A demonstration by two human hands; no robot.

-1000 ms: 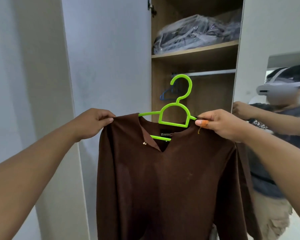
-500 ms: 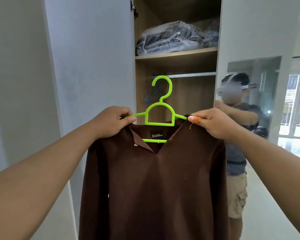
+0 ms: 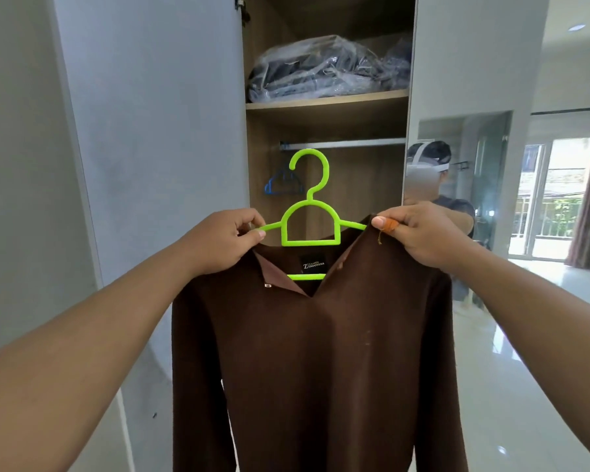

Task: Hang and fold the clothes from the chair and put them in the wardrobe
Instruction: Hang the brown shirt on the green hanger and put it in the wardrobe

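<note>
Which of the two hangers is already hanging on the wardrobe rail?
The blue hanger, empty, hooked on the metal rail at the left inside the wardrobe. The green hanger carries the brown shirt and is held below the rail by both hands.

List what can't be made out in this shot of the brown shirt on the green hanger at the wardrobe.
- Brown shirt: hem cut off by the head view's bottom edge.
- Green hanger: arm tips hidden under the left hand, the right hand and the shirt.
- Bagged clothes on the shelf: glare on plastic hides what they are.
- Blue hanger: partly behind the green one.
</note>
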